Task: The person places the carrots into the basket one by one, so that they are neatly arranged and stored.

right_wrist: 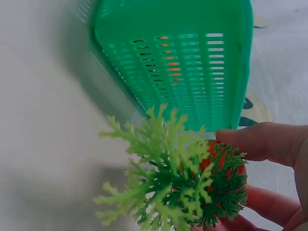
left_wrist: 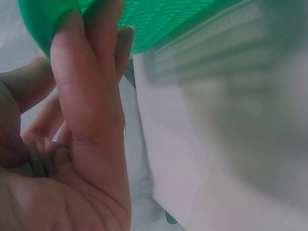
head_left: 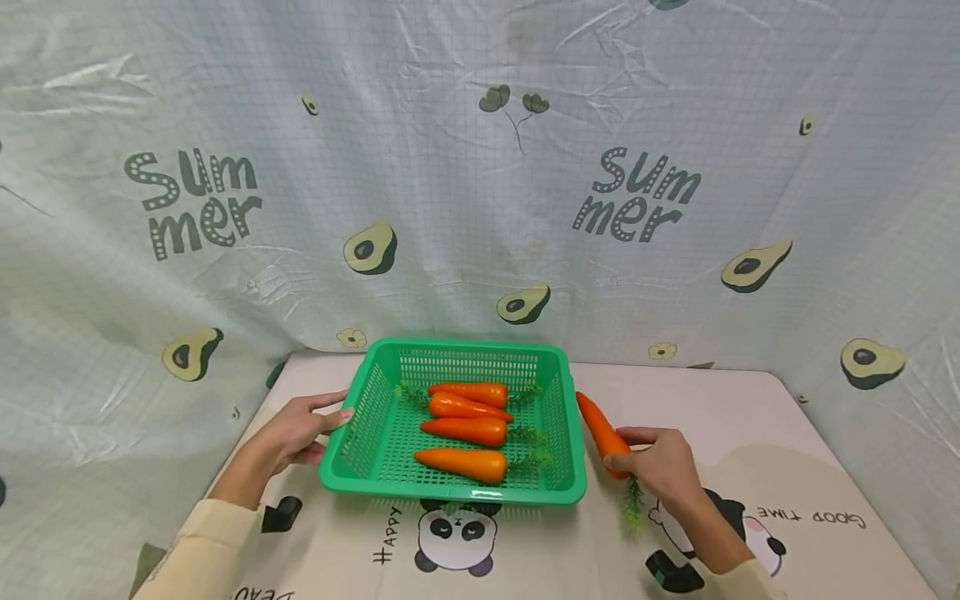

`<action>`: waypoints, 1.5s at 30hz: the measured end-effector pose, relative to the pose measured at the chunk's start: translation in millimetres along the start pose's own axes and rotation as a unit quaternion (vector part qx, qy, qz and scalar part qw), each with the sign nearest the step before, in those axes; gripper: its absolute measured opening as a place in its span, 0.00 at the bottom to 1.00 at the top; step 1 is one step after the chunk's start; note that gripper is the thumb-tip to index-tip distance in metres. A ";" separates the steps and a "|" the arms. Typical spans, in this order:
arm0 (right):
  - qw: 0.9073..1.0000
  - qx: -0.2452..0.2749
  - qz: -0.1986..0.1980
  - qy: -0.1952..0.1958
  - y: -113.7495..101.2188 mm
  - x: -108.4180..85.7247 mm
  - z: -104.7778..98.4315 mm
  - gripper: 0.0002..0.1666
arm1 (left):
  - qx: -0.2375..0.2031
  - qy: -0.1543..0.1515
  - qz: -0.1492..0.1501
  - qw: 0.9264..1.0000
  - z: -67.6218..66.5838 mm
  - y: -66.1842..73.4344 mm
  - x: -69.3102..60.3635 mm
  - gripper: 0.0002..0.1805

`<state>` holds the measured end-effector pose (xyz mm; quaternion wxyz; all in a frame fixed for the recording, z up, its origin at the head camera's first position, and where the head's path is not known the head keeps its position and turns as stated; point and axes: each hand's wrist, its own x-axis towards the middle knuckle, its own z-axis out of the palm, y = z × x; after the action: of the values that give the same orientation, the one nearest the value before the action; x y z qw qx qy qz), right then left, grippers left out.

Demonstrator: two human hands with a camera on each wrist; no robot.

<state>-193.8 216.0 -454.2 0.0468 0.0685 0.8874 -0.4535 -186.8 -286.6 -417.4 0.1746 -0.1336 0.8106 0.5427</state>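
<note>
A green plastic basket [head_left: 453,495] holds several orange carrots [head_left: 461,464] with green leafy tops, lying roughly side by side. At its left side my left hand [head_left: 296,429] grips the rim, thumb on top. The left wrist view shows the fingers of that hand [left_wrist: 86,91] against the basket's outer wall [left_wrist: 163,19]. Right of the basket, my right hand [head_left: 660,462] holds another carrot [head_left: 598,423] near its leafy end, its tip pointing toward the basket's right wall. In the right wrist view, green leaves [right_wrist: 168,178] hide most of that carrot.
Under the basket is a pale table [head_left: 750,417] printed with pandas and lettering. A hanging sheet [head_left: 450,183] with avocado and "summer" prints rises behind the table's back edge and at both sides.
</note>
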 end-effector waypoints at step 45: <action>0.997 0.043 -0.057 -0.029 -34.3 -6.1 -25.2 0.32 | 0.005 0.008 0.008 1.000 2.1 -4.3 1.4 0.36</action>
<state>-193.9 216.2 -411.2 0.0433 0.0065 0.8677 -0.4952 -186.0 -286.4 -422.3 0.1644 -0.1309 0.8160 0.5385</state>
